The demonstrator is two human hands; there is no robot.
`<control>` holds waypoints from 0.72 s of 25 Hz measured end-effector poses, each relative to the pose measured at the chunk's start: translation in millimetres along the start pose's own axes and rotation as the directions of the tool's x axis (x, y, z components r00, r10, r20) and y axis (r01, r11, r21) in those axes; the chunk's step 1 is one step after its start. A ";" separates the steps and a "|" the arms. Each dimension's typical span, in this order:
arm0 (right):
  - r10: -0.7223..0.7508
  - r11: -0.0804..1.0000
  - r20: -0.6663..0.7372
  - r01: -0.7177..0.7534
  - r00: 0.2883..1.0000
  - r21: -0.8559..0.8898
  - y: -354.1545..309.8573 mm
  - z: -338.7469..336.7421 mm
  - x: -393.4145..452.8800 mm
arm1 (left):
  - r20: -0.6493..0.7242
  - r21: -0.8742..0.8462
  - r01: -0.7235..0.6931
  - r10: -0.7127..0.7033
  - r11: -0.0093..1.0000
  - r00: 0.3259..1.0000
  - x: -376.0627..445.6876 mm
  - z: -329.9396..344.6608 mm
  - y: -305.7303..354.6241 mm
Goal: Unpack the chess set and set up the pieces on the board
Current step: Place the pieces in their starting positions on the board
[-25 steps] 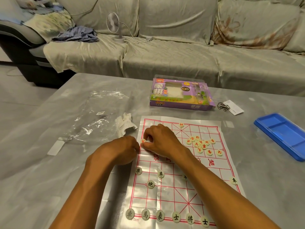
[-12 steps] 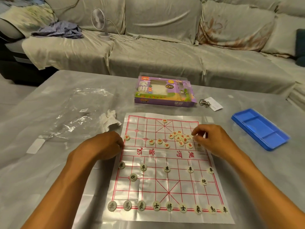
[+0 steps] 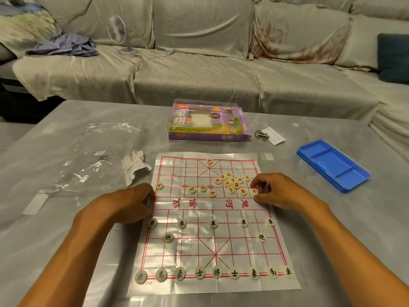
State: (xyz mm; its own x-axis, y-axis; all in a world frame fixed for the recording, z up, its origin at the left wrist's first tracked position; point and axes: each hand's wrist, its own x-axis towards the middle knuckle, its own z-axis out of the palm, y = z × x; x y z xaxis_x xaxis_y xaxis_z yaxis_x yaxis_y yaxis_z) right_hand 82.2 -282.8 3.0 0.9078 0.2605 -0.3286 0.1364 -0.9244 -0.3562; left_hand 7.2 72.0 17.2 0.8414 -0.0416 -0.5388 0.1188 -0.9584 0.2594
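Your right hand (image 3: 277,191) has its fingers (image 3: 257,183) curled around a red piece (image 3: 254,191) at the board's (image 3: 212,247) right edge, just beside the river. Slide it squarely onto the line crossing before letting go, then draw the next from the loose red heap (image 3: 232,182) without scattering it. Your left hand (image 3: 130,201) rests at the board's left edge with fingers tucked under; whether it holds anything I cannot tell. The black pieces (image 3: 213,223) already stand in rows on the near half. The red characters are too small to read.

Black pieces (image 3: 213,224) ranked on the board (image 3: 212,247) — red pieces (image 3: 232,182) heaped.
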 end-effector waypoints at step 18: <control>-0.094 0.981 -0.255 0.133 0.962 0.140 -36.8 5.5 38.8 | -0.140 -0.049 -0.011 0.004 0.999 0.990 5.9 1.4 0.5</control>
State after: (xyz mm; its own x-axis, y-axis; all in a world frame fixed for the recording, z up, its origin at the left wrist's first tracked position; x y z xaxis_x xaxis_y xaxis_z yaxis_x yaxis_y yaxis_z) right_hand 110.3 -237.1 -1.5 0.9620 0.2665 -0.0599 0.1989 -0.8337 -0.5152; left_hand 11.5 70.9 13.0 0.9073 -0.0053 -0.4204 0.1355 -0.9429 0.3043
